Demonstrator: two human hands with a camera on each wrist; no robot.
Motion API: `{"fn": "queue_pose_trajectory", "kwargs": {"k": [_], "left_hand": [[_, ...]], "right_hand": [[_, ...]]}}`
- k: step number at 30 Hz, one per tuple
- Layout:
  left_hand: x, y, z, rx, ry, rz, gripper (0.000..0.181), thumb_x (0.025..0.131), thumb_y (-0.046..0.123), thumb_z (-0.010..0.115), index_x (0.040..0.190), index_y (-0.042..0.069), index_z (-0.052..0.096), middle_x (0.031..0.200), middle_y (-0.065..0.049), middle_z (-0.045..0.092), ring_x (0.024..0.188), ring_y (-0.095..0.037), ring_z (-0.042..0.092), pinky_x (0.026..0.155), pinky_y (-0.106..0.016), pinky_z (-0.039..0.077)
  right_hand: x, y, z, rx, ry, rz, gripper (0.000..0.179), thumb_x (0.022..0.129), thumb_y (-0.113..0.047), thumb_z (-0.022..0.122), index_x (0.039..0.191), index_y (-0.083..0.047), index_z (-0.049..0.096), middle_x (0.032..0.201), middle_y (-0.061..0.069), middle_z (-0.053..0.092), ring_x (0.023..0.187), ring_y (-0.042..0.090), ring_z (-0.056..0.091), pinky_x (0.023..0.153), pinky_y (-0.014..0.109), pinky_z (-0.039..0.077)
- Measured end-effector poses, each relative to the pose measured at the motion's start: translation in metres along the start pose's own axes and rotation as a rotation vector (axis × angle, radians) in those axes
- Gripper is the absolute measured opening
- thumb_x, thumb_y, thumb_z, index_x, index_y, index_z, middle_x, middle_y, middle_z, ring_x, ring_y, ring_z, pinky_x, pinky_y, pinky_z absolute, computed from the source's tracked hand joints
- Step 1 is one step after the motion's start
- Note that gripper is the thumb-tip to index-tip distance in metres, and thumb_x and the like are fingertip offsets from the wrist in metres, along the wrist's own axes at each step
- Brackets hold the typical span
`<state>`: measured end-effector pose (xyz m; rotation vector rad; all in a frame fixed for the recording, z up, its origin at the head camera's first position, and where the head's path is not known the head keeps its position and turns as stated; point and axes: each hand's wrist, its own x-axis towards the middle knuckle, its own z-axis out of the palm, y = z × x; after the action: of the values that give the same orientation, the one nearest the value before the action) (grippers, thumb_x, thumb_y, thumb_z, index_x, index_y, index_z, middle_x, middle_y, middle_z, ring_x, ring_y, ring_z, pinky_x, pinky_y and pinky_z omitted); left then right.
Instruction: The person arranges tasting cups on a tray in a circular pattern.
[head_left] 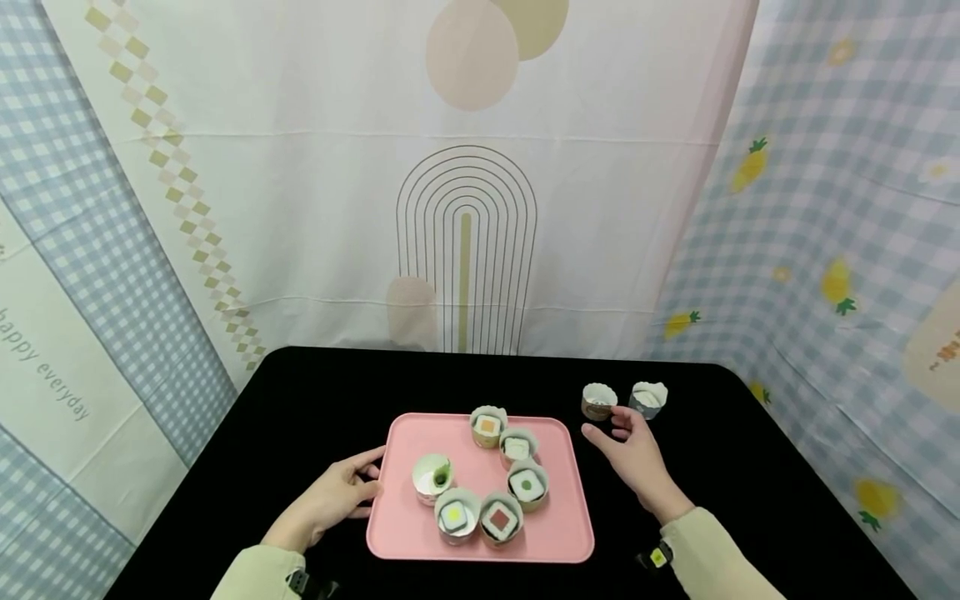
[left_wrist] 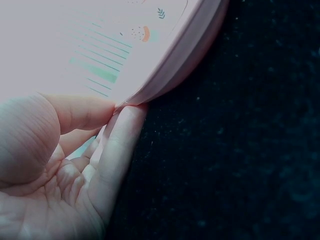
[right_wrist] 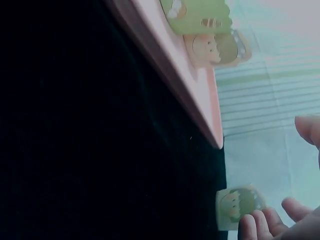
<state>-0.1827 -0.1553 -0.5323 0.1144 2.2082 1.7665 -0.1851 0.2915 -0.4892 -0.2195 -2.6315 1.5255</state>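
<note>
Matte black table (head_left: pixel 300 400), rounded far corners, spanning the lower frame; surface specked in the left-wrist view. Directly on it: pink rectangular rimmed tray (head_left: pixel 397 533), lower centre; brown round cup with pale scalloped rim (head_left: pixel 596 409), right of centre; blue-grey round cup with white frilled rim (head_left: pixel 646 404), just right of that.

"What can be read here?"

"In the head view, the words 'happy everyday' (head_left: pixel 62 392) are printed in small grey letters on the white panel (head_left: pixel 97 454) of the left curtain (head_left: pixel 90 192) — slanted down to the right."

"And opposite?"

"Orange-brown lettering (head_left: pixel 947 355) is borne by a beige patch (head_left: pixel 922 333) on the right curtain (head_left: pixel 885 225) — cut off by the view's edge, it cannot be read."

"The brown cup (head_left: pixel 597 409)?"

"Its printed marks are too small to be made out."
</note>
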Motion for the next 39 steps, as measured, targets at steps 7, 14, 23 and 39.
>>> {"fn": "queue_pose_trajectory", "kwargs": {"k": [7, 14, 23, 39], "left_hand": [[0.001, 0.000, -0.001, 0.003, -0.011, -0.007, 0.059, 0.090, 0.003, 0.060, 0.146, 0.007, 0.043, 0.109, -0.014, 0.050, 0.077, -0.021, 0.056, 0.070, -0.038, 0.059], [0.000, 0.000, 0.000, 0.010, -0.005, -0.009, 0.059, 0.089, 0.003, 0.061, 0.145, 0.007, 0.043, 0.109, -0.014, 0.050, 0.077, -0.021, 0.056, 0.069, -0.038, 0.059], [-0.001, 0.002, 0.000, 0.015, 0.006, -0.018, 0.059, 0.088, 0.002, 0.062, 0.145, 0.007, 0.044, 0.108, -0.013, 0.052, 0.074, -0.020, 0.055, 0.067, -0.036, 0.059], [-0.001, 0.004, 0.000, 0.009, 0.013, -0.025, 0.059, 0.088, 0.002, 0.063, 0.144, 0.007, 0.046, 0.108, -0.014, 0.052, 0.074, -0.019, 0.054, 0.066, -0.036, 0.059]], "right_hand": [[0.014, 0.010, -0.001, 0.056, 0.013, 0.082, 0.103, 0.082, -0.056, 0.069, 0.152, -0.003, 0.014, 0.147, 0.027, 0.026, 0.131, 0.040, 0.034, 0.100, 0.051, 0.042], [0.027, 0.018, 0.001, 0.091, 0.029, 0.101, 0.104, 0.083, -0.052, 0.070, 0.152, -0.002, 0.011, 0.149, 0.029, 0.022, 0.134, 0.042, 0.031, 0.103, 0.052, 0.039], [0.045, 0.019, 0.010, 0.189, 0.019, 0.133, 0.105, 0.086, -0.038, 0.073, 0.153, -0.003, 0.000, 0.153, 0.029, 0.015, 0.139, 0.042, 0.023, 0.108, 0.051, 0.033], [0.065, 0.025, 0.023, 0.292, 0.015, 0.126, 0.082, 0.088, -0.014, 0.068, 0.150, 0.000, 0.017, 0.141, 0.025, 0.036, 0.126, 0.038, 0.041, 0.106, 0.048, 0.035]]}}
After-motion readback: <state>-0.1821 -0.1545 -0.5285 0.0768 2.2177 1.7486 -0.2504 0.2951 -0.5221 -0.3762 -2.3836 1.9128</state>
